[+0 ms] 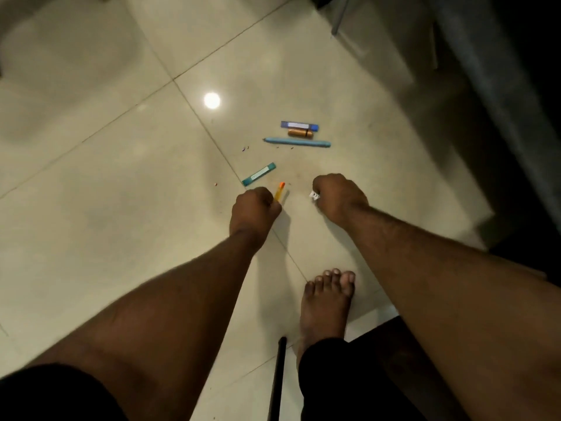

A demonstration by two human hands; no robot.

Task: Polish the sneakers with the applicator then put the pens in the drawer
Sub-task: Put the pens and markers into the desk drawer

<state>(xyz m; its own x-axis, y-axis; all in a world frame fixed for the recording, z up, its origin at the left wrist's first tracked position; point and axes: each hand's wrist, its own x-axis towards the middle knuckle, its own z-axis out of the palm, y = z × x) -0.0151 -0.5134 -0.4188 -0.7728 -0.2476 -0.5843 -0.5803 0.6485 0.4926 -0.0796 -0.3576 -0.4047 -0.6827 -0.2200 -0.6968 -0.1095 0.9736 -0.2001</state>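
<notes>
Head view, looking down at the tiled floor (121, 208): I see the left hand (253, 209) curled tight round a yellow pen (279, 192) with an orange tip, and the right hand (338, 197) fisted on something small and white (314, 196) I can't identify. Beyond them a teal pen (259, 174), a long light-blue pen (297, 142), a gold tube (300, 133) and a blue pen (299, 125) lie loose on the tiles, with a bare foot (326, 305) planted nearer me.

Dim, warm indoor light. One overhead lamp glares as a round spot on the glossy floor (121, 177). Soft shadows beside the forearms. Edges dark and bent by wide-angle distortion; slight motion blur.
</notes>
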